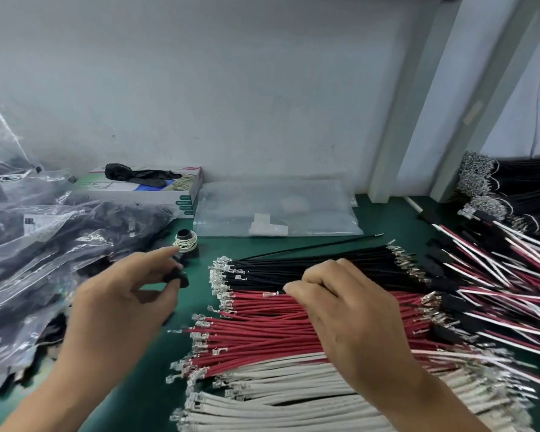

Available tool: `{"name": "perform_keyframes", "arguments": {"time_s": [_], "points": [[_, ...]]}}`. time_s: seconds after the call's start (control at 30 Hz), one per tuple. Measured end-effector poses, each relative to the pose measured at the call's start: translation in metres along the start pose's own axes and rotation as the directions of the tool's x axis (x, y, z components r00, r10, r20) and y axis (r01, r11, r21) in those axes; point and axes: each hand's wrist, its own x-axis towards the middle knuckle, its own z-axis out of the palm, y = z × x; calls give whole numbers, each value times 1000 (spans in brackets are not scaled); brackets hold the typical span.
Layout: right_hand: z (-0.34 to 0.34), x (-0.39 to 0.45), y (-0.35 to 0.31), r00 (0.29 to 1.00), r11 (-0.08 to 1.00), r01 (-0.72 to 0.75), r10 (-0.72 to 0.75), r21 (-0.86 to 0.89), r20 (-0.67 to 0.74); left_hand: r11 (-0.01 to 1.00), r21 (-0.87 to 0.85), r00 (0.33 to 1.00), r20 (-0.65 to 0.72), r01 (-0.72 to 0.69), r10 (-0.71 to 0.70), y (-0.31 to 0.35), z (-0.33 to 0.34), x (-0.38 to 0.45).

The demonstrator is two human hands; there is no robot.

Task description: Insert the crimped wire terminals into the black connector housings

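We are holding a black connector housing (177, 277) in our left hand (122, 304), and its grip is tight on it between the thumb and the fingers. The pointing finger is sticking out toward a small black spool with pale rubber bands (186, 241) around it.

Our right hand (346, 310) is reaching over the wires, and its grip is pinching one wire just behind its shiny metal terminal (270, 294). The blur is hiding that wire's color from us.

The wires are lying in rows on the green tabletop (144, 397). The black wires (293, 266) are lying farthest from us, the red wires (256, 332) are lying in the middle, and the white wires (262, 397) are lying nearest.

Finished red and white wires with black housings (496, 291) are piling up on the right. Clear bags of black parts (44, 244) are lying on the left. A glove box (156, 190) with a black glove (138, 175) on top is sitting by the wall.
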Motion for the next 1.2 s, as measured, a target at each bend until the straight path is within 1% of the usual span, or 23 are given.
{"name": "perform_keyframes", "arguments": {"time_s": [0.03,0.07,0.1,0.17,0.23,0.33,0.47,0.73,0.9,1.0,1.07,1.1,1.2], "points": [[4,-1,2,1000,999,-24,24,26,-7,984,-156,997,24,82,-79,6,4,-4],[6,-1,3,999,998,-43,43,51,-5,943,-293,987,73,158,-142,12,7,-8],[9,-1,3,998,996,-56,56,75,0,892,-399,977,125,211,-175,19,9,-11],[14,-1,1,996,988,-84,83,132,12,812,-519,961,209,266,-180,30,9,-15],[17,-1,-1,995,976,-104,103,192,11,762,-570,947,266,307,-183,39,9,-17],[19,-1,-5,995,965,-101,104,244,2,730,-582,927,311,358,-207,45,10,-19],[18,-1,-9,995,961,-100,102,257,4,696,-593,904,373,405,-209,54,11,-22],[17,-3,-11,993,940,-120,116,319,30,638,-604,871,421,478,-254,55,10,-23],[15,0,-13,986,903,-162,136,398,91,645,-581,860,433,496,-271,52,9,-21],[12,0,-12,963,798,-266,194,541,186,621,-588,845,466,518,-264,52,9,-22],[11,0,-13,954,761,-297,216,577,206,628,-590,849,466,507,-248,53,9,-22],[12,0,-14,956,767,-292,215,571,200,642,-588,858,452,493,-244,53,9,-23],[14,0,-21,971,830,-232,172,507,164,698,-578,890,409,422,-199,58,10,-27]]}}
